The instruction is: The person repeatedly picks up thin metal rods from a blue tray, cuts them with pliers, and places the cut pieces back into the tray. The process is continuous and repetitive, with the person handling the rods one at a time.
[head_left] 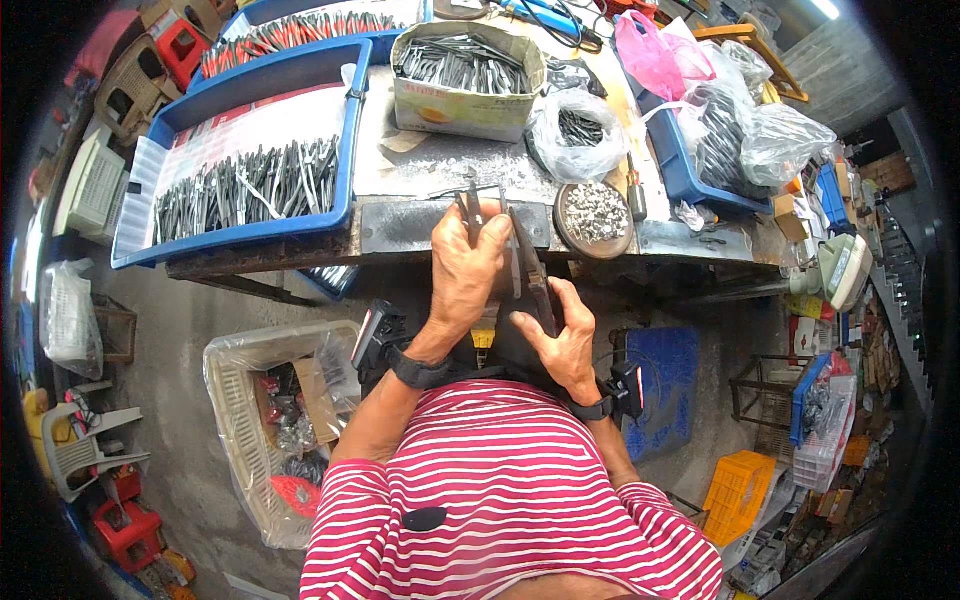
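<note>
Just in front of the bench edge, my left hand is closed, with thin dark metal pieces standing up from its fingers and thumb. Their exact kind is too small to make out. My right hand wraps round the lower end of a long dark pliers-like tool. Its upper end reaches up beside my left thumb, close to the metal pieces; whether they touch I cannot tell. To the right of the tool's tip, a round dish of small silvery parts sits on the bench.
A blue tray of dark metal strips stands left on the bench. Behind my hands are a cardboard box of similar strips and a plastic bag of parts. A screwdriver lies by the dish. A plastic-lined basket stands on the floor.
</note>
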The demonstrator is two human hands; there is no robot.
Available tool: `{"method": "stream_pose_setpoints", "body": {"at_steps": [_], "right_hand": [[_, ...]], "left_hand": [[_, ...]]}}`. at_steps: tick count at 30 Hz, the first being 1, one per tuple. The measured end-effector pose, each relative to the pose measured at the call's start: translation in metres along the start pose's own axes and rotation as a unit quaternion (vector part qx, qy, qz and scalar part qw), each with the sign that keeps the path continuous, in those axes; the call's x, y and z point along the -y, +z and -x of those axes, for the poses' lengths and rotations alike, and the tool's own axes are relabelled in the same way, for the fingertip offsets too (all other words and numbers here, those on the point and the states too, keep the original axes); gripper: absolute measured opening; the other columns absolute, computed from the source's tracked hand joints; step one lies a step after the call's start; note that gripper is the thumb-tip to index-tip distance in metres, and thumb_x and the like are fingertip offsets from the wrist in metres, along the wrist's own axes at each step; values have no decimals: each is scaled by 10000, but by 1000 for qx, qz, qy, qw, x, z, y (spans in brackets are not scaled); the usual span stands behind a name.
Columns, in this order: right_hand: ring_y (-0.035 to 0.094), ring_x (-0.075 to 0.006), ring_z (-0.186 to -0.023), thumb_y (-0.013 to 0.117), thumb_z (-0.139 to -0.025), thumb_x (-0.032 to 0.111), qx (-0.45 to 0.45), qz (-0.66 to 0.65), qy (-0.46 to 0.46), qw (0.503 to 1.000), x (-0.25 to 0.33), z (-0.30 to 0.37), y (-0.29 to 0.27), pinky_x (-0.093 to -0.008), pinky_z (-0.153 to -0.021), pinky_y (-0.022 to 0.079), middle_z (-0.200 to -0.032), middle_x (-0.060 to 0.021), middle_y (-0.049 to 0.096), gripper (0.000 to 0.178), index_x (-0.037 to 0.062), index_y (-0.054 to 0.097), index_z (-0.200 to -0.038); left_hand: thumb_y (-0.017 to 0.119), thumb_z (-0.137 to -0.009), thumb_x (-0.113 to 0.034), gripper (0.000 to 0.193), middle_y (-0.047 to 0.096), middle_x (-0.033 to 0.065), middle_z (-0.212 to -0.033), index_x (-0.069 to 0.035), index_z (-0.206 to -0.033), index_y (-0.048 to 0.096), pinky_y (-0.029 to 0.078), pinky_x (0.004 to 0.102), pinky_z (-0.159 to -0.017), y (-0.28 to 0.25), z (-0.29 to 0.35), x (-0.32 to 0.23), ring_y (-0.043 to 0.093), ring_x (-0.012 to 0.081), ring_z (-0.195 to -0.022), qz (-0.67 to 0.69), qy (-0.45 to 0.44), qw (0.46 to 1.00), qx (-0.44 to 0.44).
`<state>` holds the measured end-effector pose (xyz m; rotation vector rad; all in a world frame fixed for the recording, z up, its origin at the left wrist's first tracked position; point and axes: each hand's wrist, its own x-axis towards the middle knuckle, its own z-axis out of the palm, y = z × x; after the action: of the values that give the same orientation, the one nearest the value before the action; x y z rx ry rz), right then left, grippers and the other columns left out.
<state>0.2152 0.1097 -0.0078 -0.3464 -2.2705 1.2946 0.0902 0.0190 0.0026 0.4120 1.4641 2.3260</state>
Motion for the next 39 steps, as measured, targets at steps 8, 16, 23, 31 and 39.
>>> {"method": "stream_pose_setpoints", "body": {"at_steps": [8,16,23,31,39], "right_hand": [[414,-65,-535,678,-729,248,165,-274,242,916,6,-4,-30,-204,-472,310,-644,6,491,359,-25,588,-944],[426,-95,-596,660,-768,218,215,-509,310,773,-12,0,-41,-217,-481,317,-773,-54,530,412,-82,553,-1030],[460,-100,-649,617,-836,254,133,-443,308,832,-19,-1,-24,-225,-536,366,-820,-51,544,395,-57,549,-1070],[474,-97,-617,649,-810,273,128,-322,287,893,-20,6,-23,-218,-534,368,-774,-39,547,413,-49,559,-1052],[439,-77,-580,666,-795,266,128,-271,262,917,-19,8,-18,-221,-516,346,-698,-10,494,381,-40,565,-999]], "left_hand": [[603,-655,47,285,597,179,-879,31,-937,565,501,355,-639,-4,-15,2,617,340,-752,-430,460,775,51],[563,-701,-10,241,625,149,-916,1,-941,580,484,371,-632,-10,-20,-6,607,296,-742,-506,483,702,133],[488,-816,-22,134,577,134,-751,-54,-931,549,458,428,-617,-16,-44,-9,558,318,-737,-511,304,803,-37],[561,-861,-139,214,600,236,-777,-51,-1034,472,410,514,-626,-41,-89,-2,559,463,-767,-565,173,804,70],[696,-703,-143,403,619,202,-937,-30,-1062,553,438,460,-786,-47,-106,9,553,396,-942,-617,157,758,145]]}}
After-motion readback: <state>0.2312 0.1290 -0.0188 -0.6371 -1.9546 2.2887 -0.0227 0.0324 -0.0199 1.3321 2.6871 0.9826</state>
